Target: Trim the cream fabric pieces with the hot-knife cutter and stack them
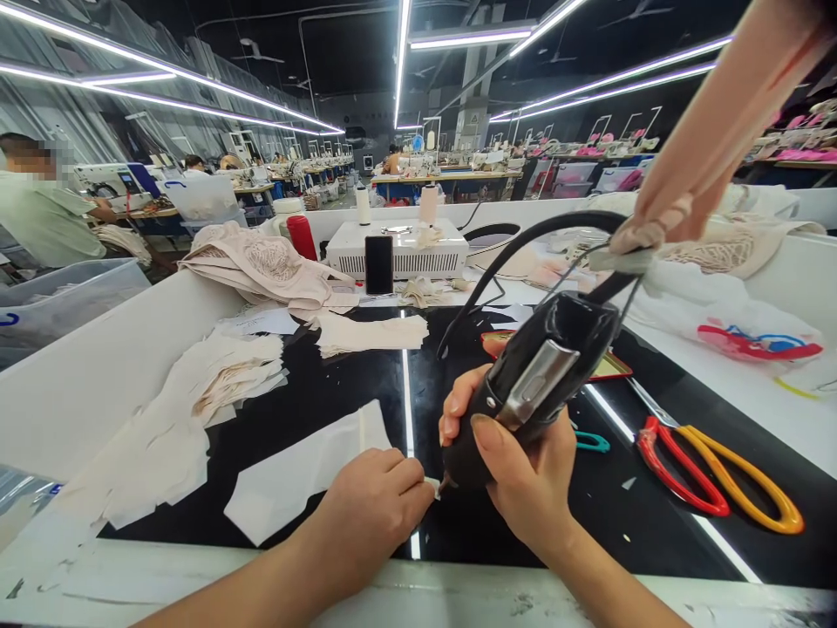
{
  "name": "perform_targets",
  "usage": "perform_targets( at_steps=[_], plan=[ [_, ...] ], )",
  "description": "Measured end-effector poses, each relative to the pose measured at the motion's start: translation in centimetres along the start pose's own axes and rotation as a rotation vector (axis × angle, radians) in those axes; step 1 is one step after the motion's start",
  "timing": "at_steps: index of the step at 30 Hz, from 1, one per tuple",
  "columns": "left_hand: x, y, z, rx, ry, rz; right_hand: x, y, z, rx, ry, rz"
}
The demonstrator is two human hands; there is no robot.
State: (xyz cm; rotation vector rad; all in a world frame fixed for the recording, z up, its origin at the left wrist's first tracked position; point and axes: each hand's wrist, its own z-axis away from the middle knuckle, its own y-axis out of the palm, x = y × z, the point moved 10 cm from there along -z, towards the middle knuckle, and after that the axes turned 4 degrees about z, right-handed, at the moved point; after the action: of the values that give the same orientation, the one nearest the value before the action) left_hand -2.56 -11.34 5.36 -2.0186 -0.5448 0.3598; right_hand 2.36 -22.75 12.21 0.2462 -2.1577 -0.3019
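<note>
your right hand [527,475] grips a black corded tool [529,384], its tip [445,485] beside the bit of white material [437,488] pinched in your left hand [383,493], over the black worktop [314,384].

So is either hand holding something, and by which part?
The right hand grips the lower body of a black handheld tool with a metal plate. The left hand seems to pinch the end of a white fabric piece.

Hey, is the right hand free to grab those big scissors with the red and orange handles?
Probably not right now: the right hand is wrapped around the black tool. Nothing covers the handles of the scissors, though, so setting the tool down would likely be enough.
</note>
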Motion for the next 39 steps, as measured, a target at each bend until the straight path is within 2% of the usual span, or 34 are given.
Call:
perform_targets(
  at_steps=[7,11,19,24,28,31,39],
  plan=[
    [1.3,-0.2,0.7,0.032,-0.032,0.135,0.1,-0.1,0.1,-0.003,-0.002,-0.002],
    [2.1,-0.9,1.3,0.013,-0.057,0.206,0.0,0.0,0.2,0.005,0.02,0.003],
    [2.8,-2.1,1.5,-0.057,-0.082,0.2,0.1,-0.2,0.1,-0.005,0.013,0.015],
    [3.0,-1.7,1.7,-0.075,-0.101,0.202,0.0,-0.4,0.1,0.008,0.022,0.027],
    [3.0,-1.1,2.0,-0.066,-0.108,0.203,0.2,-0.2,-0.7,-0.029,-0.002,0.039],
    [3.1,-0.7,2.0,-0.055,-0.111,0.197,-0.2,0.3,-1.4,-0.063,-0.009,0.036],
    [2.9,-0.4,2.0,-0.054,-0.116,0.149,-1.6,1.5,-1.5,-0.027,0.003,0.038]
  ],
)
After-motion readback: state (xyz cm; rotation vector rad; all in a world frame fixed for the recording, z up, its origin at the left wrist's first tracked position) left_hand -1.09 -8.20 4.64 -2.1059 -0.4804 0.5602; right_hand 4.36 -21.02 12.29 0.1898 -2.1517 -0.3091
